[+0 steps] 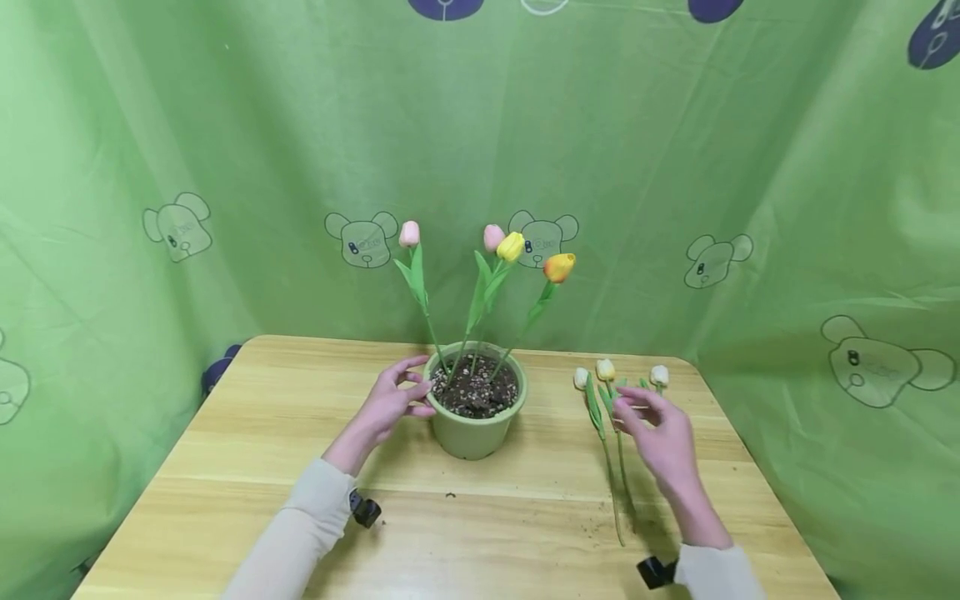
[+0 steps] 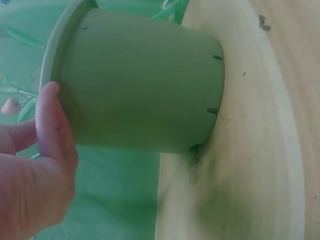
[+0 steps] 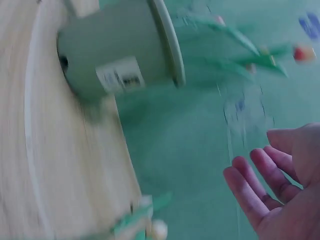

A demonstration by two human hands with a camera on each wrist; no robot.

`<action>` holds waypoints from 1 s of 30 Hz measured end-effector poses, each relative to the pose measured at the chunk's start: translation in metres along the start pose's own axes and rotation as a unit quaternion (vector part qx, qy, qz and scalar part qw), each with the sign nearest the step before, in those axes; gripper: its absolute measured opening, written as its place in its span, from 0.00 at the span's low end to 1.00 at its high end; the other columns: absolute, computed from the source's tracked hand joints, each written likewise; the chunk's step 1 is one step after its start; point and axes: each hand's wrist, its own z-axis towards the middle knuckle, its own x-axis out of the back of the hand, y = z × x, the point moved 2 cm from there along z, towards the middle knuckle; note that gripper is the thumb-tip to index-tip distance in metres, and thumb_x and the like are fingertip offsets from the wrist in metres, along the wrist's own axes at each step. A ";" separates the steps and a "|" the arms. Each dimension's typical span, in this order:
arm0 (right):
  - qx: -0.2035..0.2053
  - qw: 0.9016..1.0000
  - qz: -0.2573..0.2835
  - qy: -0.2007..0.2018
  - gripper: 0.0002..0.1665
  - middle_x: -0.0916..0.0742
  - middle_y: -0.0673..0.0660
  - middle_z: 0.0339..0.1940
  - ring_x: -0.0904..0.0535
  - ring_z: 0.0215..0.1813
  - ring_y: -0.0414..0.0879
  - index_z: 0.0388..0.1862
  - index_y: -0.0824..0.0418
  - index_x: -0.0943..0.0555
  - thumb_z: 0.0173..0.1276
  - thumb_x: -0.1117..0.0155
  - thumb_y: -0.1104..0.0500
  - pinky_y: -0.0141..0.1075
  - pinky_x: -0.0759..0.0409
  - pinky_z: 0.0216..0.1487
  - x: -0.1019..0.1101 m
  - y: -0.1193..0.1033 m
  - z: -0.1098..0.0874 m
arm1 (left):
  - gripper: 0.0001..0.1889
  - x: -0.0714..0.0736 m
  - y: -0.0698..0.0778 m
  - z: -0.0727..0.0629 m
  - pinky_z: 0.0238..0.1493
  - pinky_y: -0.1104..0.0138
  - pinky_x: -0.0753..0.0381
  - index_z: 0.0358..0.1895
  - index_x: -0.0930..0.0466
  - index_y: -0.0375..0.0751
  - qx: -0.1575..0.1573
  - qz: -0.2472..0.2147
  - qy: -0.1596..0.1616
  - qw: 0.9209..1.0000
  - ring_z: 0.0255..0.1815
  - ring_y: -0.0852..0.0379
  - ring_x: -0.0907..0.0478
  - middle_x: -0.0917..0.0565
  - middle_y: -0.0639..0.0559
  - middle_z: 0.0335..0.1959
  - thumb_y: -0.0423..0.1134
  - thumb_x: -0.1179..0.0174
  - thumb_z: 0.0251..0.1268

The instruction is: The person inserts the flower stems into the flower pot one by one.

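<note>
A green flowerpot (image 1: pixel 471 433) of dark soil (image 1: pixel 480 392) stands on the table, with several tulips upright in it: a pink tulip (image 1: pixel 409 235), a second pink tulip (image 1: pixel 493 237), a yellow tulip (image 1: pixel 511 247) and an orange tulip (image 1: pixel 559 267). At the pot's left side my left hand (image 1: pixel 386 402) holds the rim, a fingertip against its outer edge in the left wrist view. My right hand (image 1: pixel 660 437) hovers over pale tulips (image 1: pixel 605 370) lying at the right. Its fingers are loosely bent, with nothing between them in the right wrist view.
The wooden table (image 1: pixel 300 417) has soil crumbs (image 1: pixel 451 495) on it. Behind and beside it hangs a green curtain (image 1: pixel 450 125) printed with mouse figures. A white label (image 3: pixel 120 75) shows on the pot in the right wrist view.
</note>
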 end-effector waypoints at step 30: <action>-0.184 0.960 -0.186 -0.096 0.35 0.15 0.72 0.56 0.14 0.41 0.41 0.68 0.74 0.27 0.76 0.35 0.49 0.26 0.14 0.41 0.084 0.133 -0.004 | 0.40 -0.013 -0.014 -0.010 0.47 0.64 0.06 0.80 0.43 0.41 -0.027 -0.039 0.032 0.998 0.37 0.56 0.14 0.29 0.43 0.50 0.20 0.39 0.68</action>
